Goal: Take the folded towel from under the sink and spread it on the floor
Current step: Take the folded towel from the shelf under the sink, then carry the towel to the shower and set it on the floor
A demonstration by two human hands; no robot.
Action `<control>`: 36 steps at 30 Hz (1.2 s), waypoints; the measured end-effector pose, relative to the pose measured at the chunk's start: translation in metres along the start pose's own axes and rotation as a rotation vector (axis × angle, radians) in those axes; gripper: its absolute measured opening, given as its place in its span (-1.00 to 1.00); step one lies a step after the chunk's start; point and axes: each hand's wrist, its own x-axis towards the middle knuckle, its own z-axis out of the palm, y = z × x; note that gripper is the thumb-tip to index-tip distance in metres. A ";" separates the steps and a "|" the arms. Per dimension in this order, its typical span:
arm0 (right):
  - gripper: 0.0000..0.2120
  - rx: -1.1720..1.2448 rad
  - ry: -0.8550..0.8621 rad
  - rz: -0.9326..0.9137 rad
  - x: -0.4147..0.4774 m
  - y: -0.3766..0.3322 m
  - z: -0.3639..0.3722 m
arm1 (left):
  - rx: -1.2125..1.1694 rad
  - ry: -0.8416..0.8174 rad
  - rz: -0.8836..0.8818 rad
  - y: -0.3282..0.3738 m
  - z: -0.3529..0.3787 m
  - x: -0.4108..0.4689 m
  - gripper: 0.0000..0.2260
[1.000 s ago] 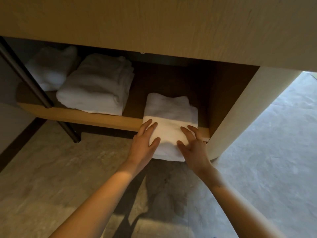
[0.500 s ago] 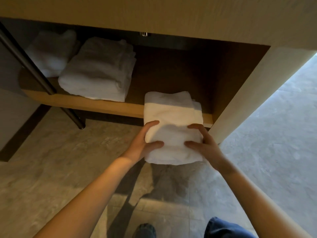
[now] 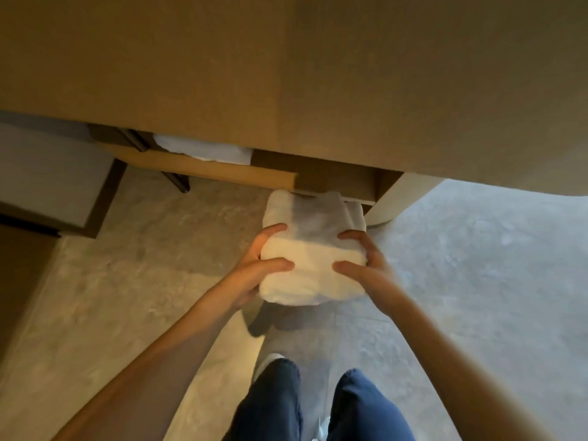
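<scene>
The folded white towel (image 3: 313, 249) is held in the air in front of the wooden cabinet (image 3: 286, 74), just below and in front of the cabinet's low shelf (image 3: 203, 167). Its far edge sits close under the shelf's front lip, while its near edge hangs over the stone floor (image 3: 143, 265). The towel looks thick, with several layers showing along its near side, and a shadow from the cabinet falls across its far half.

Both hands grip the towel from opposite sides. The left hand (image 3: 254, 268) closes around the towel's left edge, with the thumb on top and another finger pressed onto the upper face farther from the person. The right hand (image 3: 366, 265) clamps the right edge in the same way, fingers wrapped over the top. The bare forearms reach forward from the bottom of the view.

Further along the shelf, to the left of the held towel, a stack of white towels (image 3: 203, 149) rests partly hidden by the cabinet's front panel. A dark metal leg (image 3: 173, 178) stands on the floor beneath that part of the shelf. Below the towel, nearer the person, two legs in blue trousers (image 3: 318, 405) show, with a light shoe (image 3: 267, 359) visible.
</scene>
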 end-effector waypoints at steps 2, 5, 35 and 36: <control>-0.58 0.014 -0.026 0.026 -0.037 -0.029 0.002 | -0.003 0.018 -0.016 0.024 0.012 -0.041 -0.38; -0.59 0.040 -0.064 0.014 -0.097 -0.080 0.004 | -0.033 0.017 -0.056 0.069 0.032 -0.107 -0.38; -0.52 0.034 -0.018 -0.528 -0.364 -0.503 0.015 | 0.225 -0.015 0.544 0.466 0.137 -0.379 -0.32; -0.52 0.041 -0.023 -0.525 -0.361 -0.503 0.017 | 0.230 -0.012 0.540 0.468 0.135 -0.378 -0.31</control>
